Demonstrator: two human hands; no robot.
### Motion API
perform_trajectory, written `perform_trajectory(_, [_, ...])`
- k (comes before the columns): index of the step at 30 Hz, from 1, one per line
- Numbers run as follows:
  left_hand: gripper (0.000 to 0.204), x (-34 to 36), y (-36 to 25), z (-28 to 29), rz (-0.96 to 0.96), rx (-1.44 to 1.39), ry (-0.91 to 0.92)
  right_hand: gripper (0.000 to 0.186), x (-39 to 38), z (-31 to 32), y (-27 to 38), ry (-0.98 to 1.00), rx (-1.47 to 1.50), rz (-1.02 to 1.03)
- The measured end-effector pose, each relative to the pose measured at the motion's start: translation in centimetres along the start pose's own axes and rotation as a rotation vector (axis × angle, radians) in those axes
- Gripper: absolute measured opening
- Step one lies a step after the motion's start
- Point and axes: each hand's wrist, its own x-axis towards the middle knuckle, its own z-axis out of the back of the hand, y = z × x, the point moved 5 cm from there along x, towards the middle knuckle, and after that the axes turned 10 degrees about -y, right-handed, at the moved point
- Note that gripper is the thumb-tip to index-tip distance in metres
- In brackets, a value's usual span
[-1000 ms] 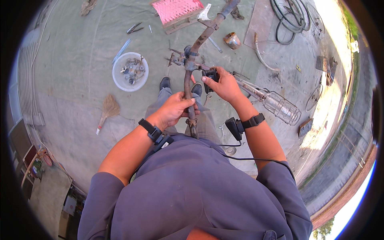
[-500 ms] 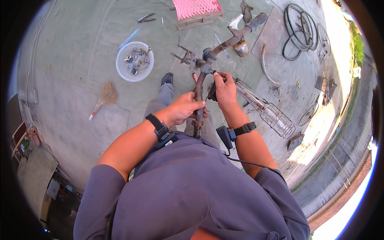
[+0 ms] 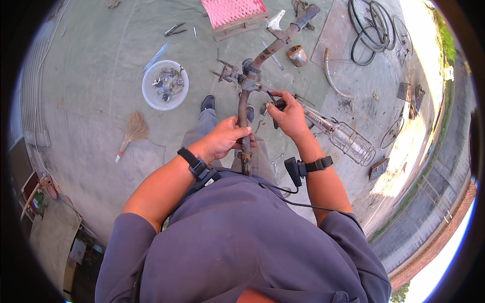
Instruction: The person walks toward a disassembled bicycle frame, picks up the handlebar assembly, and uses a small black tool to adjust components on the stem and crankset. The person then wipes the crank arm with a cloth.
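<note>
My left hand [image 3: 231,135] is wrapped round a rusty, curved metal tube [image 3: 243,103], like a bicycle handlebar, upright in front of my body. The tube runs up through a clamp joint [image 3: 251,83] to a darker sleeve [image 3: 306,17] at its far end; pronged metal fittings [image 3: 228,76] stick out leftward at the joint. To the right of the tube, my right hand [image 3: 286,113] holds a small black part [image 3: 276,108] between thumb and fingers, just below the joint. My fingers partly hide the part. A bicycle frame with a wire rack [image 3: 347,143] lies beyond my right hand.
Around me are a white bowl [image 3: 154,101] of metal parts, a straw broom [image 3: 132,129], pliers [image 3: 173,31], a pink mesh-topped seat [image 3: 232,10], a rusty can [image 3: 296,55], black hoses [image 3: 371,35], a curved tube [image 3: 333,81] and a wheel [image 3: 391,134].
My right hand has shifted on the black part, which now shows differently turned beside the tube. The handlebar tilted rightward, then swung slightly back. My left hand keeps its hold.
</note>
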Motion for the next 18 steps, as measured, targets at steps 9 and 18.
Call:
perform_trajectory(9, [0.027, -0.2, -0.2, -0.1, -0.007, -0.007, -0.023, 0.042, 2.1, -0.3, 1.5, 0.146, -0.130, 0.167])
perform_trajectory(18, [0.044, -0.1, -0.2, -0.1, 0.010, -0.004, 0.004, 0.036, 4.1, -0.1, 3.4, 0.280, -0.425, 0.485])
